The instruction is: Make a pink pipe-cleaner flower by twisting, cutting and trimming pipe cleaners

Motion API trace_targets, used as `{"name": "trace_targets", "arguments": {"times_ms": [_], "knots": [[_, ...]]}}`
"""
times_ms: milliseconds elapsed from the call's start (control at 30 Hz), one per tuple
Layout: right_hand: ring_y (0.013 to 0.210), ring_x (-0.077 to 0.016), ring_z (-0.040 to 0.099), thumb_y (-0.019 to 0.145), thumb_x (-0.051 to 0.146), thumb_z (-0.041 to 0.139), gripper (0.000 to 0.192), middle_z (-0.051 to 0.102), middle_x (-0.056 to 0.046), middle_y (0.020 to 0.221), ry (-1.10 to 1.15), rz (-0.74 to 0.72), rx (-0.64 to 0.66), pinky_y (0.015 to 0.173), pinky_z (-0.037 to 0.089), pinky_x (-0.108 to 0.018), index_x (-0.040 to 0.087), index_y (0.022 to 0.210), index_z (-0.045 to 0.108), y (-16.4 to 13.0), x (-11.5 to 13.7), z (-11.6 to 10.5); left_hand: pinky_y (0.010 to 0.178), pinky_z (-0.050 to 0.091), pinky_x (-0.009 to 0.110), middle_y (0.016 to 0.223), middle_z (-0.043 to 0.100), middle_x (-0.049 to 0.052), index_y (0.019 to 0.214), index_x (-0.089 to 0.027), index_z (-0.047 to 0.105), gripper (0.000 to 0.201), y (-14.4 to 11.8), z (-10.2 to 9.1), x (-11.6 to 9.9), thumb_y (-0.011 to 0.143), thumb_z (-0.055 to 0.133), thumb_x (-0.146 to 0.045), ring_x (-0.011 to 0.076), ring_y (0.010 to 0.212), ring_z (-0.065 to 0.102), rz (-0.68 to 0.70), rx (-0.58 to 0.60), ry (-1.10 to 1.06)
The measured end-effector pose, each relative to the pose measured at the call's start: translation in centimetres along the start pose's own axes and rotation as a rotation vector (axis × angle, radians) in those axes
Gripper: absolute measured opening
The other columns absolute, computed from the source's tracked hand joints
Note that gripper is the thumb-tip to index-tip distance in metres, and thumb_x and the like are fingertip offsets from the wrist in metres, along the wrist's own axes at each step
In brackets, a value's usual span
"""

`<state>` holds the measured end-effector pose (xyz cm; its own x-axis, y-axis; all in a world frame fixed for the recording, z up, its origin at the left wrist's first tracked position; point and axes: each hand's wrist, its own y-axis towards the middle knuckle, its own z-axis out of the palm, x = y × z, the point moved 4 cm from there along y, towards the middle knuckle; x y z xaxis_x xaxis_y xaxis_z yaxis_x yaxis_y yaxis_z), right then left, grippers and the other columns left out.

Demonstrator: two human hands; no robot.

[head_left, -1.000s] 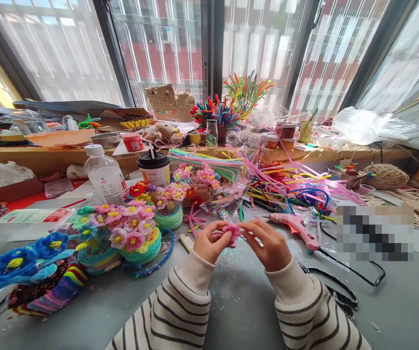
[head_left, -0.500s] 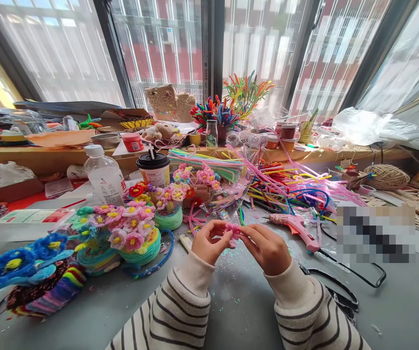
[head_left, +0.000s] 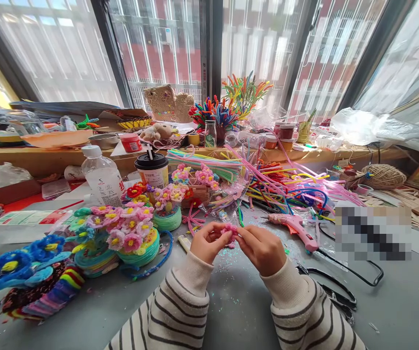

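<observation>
While the left hand (head_left: 206, 241) and right hand (head_left: 264, 249) meet above the grey table (head_left: 231, 301), both pinch a small pink pipe-cleaner flower (head_left: 229, 232) between their fingertips; a pink glue gun (head_left: 295, 226) lies just right, flower pots (head_left: 136, 238) left.

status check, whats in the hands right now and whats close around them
Left hand and right hand both pinching a small pink pipe-cleaner flower above the grey table. Pink glue gun lies right of them, flower pots to the left.
</observation>
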<state>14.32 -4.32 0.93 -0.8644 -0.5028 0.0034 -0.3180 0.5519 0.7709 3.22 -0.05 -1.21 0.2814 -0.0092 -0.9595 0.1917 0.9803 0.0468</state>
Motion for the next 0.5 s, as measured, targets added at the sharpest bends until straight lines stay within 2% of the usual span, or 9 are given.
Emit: {"name": "trace_targets", "arguments": {"times_ms": [500], "knots": [[0.056, -0.0105, 0.052, 0.076, 0.019, 0.043, 0.019, 0.058, -0.003, 0.057, -0.001, -0.058, 0.011, 0.053, 0.038, -0.02, 0.014, 0.076, 0.061, -0.29, 0.06, 0.1, 0.049, 0.05, 0.024, 0.05, 0.06, 0.0, 0.06, -0.009, 0.058, 0.02, 0.03, -0.03, 0.15, 0.046, 0.066, -0.02, 0.0119, 0.05, 0.057, -0.037, -0.001, -0.01]]}}
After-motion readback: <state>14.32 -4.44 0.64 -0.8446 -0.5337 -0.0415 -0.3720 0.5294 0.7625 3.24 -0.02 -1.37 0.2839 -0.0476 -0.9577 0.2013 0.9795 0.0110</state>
